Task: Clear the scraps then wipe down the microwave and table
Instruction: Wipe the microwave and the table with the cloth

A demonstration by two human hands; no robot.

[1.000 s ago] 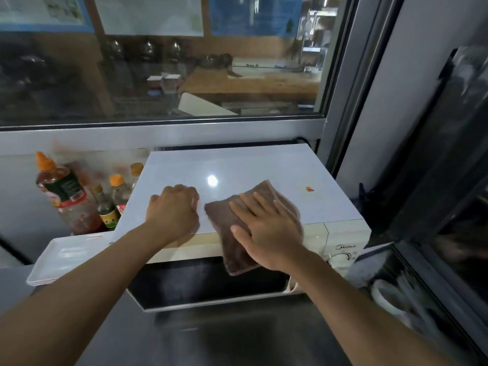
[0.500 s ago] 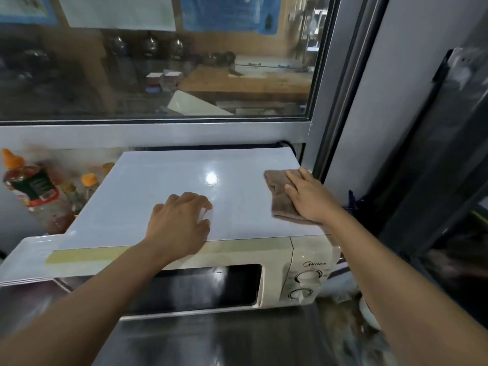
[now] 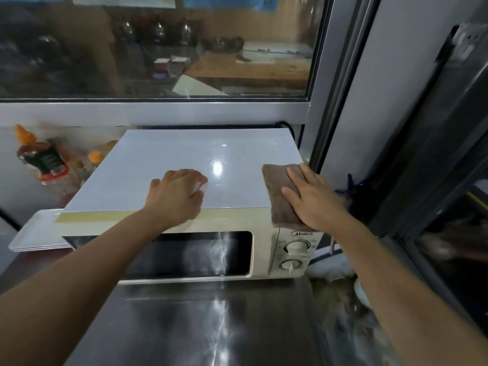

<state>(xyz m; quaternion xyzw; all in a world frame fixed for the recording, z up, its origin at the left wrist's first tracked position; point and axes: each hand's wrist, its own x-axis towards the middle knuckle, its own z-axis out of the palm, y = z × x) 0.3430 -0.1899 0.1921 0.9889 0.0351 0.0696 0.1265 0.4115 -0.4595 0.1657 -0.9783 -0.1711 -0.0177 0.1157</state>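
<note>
A cream microwave (image 3: 169,159) with a glossy white top and a dark door stands on the steel table (image 3: 216,320). My right hand (image 3: 314,199) lies flat on a brown cloth (image 3: 277,191) at the top's front right corner; the cloth hangs a little over the front edge above the dial panel. My left hand (image 3: 177,194) rests on the top near the front middle, fingers curled down, with a small white thing showing under the fingertips that I cannot make out.
Sauce bottles (image 3: 42,159) stand left of the microwave against the wall. A stack of white trays (image 3: 34,233) lies at its left. A glass window (image 3: 158,48) runs behind. A dark appliance (image 3: 435,154) stands at the right, with clutter on the table's right side.
My right hand slid the cloth from the middle of the top to the right edge, then back toward the front right corner. My left hand stayed on the top.
</note>
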